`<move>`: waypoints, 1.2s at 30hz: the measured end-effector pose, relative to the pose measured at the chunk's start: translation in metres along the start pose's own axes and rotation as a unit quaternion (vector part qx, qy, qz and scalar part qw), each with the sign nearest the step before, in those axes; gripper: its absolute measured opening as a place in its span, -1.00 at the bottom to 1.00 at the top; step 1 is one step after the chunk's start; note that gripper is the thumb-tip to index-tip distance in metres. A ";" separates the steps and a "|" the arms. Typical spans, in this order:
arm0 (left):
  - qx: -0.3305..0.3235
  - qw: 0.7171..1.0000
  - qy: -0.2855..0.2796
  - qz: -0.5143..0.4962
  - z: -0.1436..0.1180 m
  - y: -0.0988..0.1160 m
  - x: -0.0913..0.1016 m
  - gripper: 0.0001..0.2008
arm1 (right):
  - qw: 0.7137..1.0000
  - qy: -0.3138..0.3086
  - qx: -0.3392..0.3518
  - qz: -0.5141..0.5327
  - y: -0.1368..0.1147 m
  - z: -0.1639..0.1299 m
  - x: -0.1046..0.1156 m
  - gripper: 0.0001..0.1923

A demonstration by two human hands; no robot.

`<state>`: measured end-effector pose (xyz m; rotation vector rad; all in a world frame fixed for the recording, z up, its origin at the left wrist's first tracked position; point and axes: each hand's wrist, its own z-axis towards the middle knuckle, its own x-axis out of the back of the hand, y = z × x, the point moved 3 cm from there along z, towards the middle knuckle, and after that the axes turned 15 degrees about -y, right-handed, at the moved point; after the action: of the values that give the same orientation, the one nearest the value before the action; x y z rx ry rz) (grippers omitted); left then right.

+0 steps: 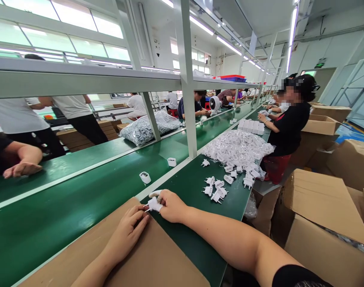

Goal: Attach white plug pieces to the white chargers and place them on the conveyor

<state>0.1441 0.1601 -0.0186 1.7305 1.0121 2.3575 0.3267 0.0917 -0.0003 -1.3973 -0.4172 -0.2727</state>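
My right hand [171, 206] pinches a white two-pin plug [154, 204] between thumb and forefinger, both wrapped in white covers. The plug's pins point left, toward my left hand [133, 224], whose curled fingertips close at the pin ends. Both hands are above the near corner of a brown cardboard sheet [158, 255]. To the right of my right hand, several loose white plugs [219, 194] lie on the green tabletop [182, 187]. On the green belt ahead stand two white plug housings, the nearer housing [145, 177] and a farther housing [171, 162].
A clear bag of white plugs [238, 145] lies farther along the bench, with white boxes [250, 126] behind it. A grey post [186, 79] rises beside the belt. Open cartons [328, 223] stand at right. A co-worker in black [292, 119] sits beyond; another person's hand [23, 169] rests at left.
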 end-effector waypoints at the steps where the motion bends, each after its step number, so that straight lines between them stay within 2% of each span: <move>1: 0.002 1.000 0.000 0.000 0.000 0.000 0.000 -0.52 | 1.000 -0.002 0.001 0.018 0.000 0.000 -0.001 -0.67; 4: 0.006 1.000 0.000 -0.002 0.000 -0.001 0.000 -0.52 | 0.999 -0.001 -0.015 0.042 0.001 -0.001 -0.001 -0.55; 9: 0.014 1.000 -0.012 -0.011 0.000 0.002 0.001 -0.52 | 0.999 0.007 -0.032 0.028 -0.001 -0.003 0.002 -0.57; 15: 0.025 0.999 -0.018 -0.017 0.001 0.007 0.003 -0.51 | 0.998 0.012 -0.035 0.053 0.004 -0.002 0.001 -0.50; 22: 0.018 1.000 -0.016 -0.014 0.001 0.008 0.004 -0.51 | 0.999 0.006 0.010 0.039 0.012 0.004 -0.004 -0.76; 27: 0.014 1.000 -0.013 -0.001 -0.001 0.007 0.003 -0.52 | 0.999 0.007 0.015 0.038 0.011 0.003 -0.003 -0.79; 32: 0.028 0.997 0.010 0.072 -0.002 -0.002 -0.002 -0.60 | 0.997 0.030 0.021 0.062 0.010 0.005 0.000 -0.74; 34: 0.054 0.991 0.014 0.119 0.002 -0.004 -0.006 -0.53 | 0.997 0.053 0.029 0.040 0.009 0.006 0.004 -0.73; 36: 0.091 0.984 -0.010 0.150 0.007 -0.001 -0.011 -0.44 | 0.996 0.079 0.035 0.017 0.008 0.007 0.008 -0.76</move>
<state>0.1542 0.1594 -0.0270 2.1049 1.0606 2.4787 0.3362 0.1003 -0.0030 -1.3037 -0.2701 -0.3348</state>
